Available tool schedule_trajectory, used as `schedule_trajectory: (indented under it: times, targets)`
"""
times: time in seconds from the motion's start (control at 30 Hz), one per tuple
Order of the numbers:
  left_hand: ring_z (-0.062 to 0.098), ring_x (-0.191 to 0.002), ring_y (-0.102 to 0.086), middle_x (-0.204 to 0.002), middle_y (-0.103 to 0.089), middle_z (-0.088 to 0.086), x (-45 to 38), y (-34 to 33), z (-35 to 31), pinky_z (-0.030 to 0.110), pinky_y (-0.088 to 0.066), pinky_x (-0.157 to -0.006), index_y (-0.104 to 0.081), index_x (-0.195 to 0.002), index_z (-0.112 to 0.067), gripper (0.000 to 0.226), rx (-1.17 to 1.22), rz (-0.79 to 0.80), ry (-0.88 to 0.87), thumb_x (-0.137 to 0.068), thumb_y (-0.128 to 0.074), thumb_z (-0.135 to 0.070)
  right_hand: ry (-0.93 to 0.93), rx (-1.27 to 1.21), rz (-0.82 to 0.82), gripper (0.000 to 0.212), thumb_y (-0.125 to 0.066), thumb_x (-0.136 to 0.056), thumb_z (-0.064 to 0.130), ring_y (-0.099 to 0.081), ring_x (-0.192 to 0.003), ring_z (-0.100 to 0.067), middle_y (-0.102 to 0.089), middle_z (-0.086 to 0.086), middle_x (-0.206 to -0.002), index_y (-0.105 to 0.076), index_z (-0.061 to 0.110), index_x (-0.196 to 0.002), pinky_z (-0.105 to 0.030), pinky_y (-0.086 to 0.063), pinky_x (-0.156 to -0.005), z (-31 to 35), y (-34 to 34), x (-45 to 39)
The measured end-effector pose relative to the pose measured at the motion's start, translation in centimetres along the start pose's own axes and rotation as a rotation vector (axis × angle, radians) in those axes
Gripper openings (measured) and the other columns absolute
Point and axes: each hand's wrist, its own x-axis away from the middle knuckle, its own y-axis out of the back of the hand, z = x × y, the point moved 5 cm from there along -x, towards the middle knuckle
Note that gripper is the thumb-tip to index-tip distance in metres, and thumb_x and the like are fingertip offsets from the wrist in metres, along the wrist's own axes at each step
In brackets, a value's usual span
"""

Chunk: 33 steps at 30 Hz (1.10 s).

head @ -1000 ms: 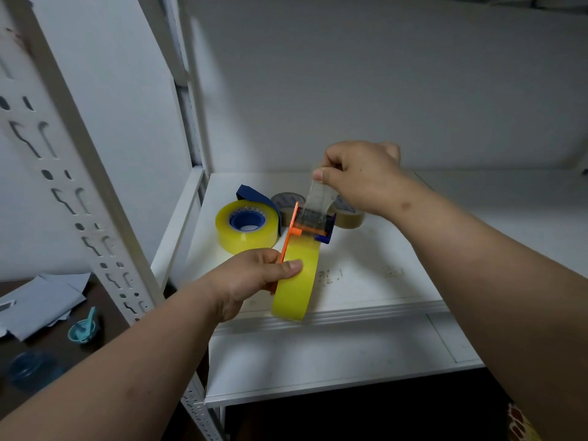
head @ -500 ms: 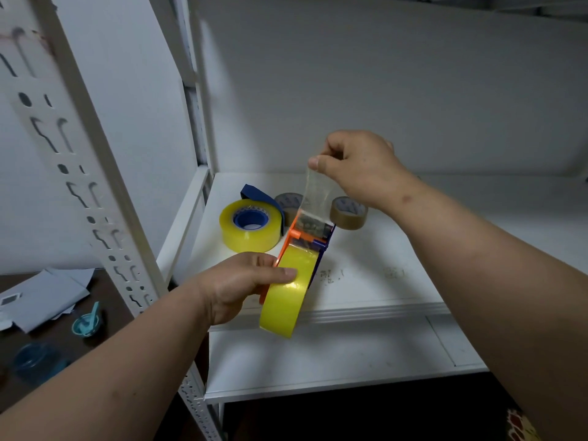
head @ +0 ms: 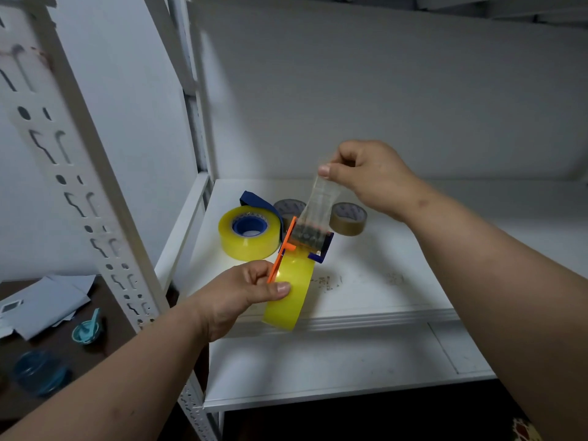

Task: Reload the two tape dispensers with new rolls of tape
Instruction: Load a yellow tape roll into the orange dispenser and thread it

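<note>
Left hand: the left hand [head: 237,297] is gripping the orange-and-blue tape dispenser [head: 305,240] low down, thumb pressing on the face of the yellow tape roll [head: 291,289] loaded in it, fingers clenched around the orange side plate.
Right hand: the right hand [head: 366,176] is pinching the free end of the clear tape strip [head: 319,198] between thumb and forefinger, the other fingers curled in.
Tape strip: it is running taut from the dispenser's roller end up and to the right into the right hand's pinch.
Held dispenser: it is hanging in the air above the near edge of the white shelf [head: 366,281], tilted, with the roll at the near, lower end.
Second dispenser: a blue tape dispenser [head: 254,202] is lying on the shelf at the far left, carrying a second yellow roll [head: 246,241] with a blue core.
Used rolls: two brown tape rolls [head: 348,218] are lying flat on the shelf beyond the held dispenser, one partly hidden behind the strip.
Lower shelf: a lower white shelf [head: 334,361] is showing below.
Left side: papers [head: 41,303] and teal objects [head: 87,329] are lying on a dark counter [head: 95,361] past the perforated rack post [head: 79,186].
</note>
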Motion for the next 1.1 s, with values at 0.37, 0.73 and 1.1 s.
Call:
schedule_trajectory:
  times: [0.37,0.73,1.1]
  targets:
    - [0.027,-0.100,-0.068,-0.112,-0.073,0.018,-0.8,-0.9,0.7,0.035,-0.055,-0.085,-0.063,-0.120,-0.001,0.050,0.092,0.025,-0.025,-0.071,-0.074,-0.007,-0.090,-0.254,0.097,0.018,-0.073,-0.079,0.029,-0.059,-0.068,-0.019,-0.066,-0.005,-0.071,-0.068,0.016,-0.068,-0.054,-0.054,-0.073,-2.5,-1.1,-0.2]
    - [0.034,-0.104,-0.062,-0.115,-0.066,0.023,-1.8,-0.9,0.9,0.047,-0.048,-0.096,-0.054,-0.126,0.007,0.055,0.091,0.049,0.011,-0.075,-0.070,-0.006,-0.117,-0.349,0.052,0.020,-0.071,-0.082,0.027,-0.054,-0.064,-0.018,-0.061,0.001,-0.066,-0.063,0.017,-0.066,-0.043,-0.048,-0.069,-3.9,-1.8,-0.7]
    - [0.031,-0.089,-0.054,-0.097,-0.061,0.022,-2.8,-0.6,-0.7,0.047,-0.043,-0.083,-0.053,-0.111,0.014,0.089,0.083,-0.232,-0.049,-0.067,-0.074,-0.060,0.046,0.134,-0.189,0.025,-0.059,-0.089,0.031,-0.050,-0.073,-0.015,-0.049,0.008,-0.068,-0.057,0.009,-0.075,-0.042,-0.040,-0.091,-1.0,0.8,-1.3]
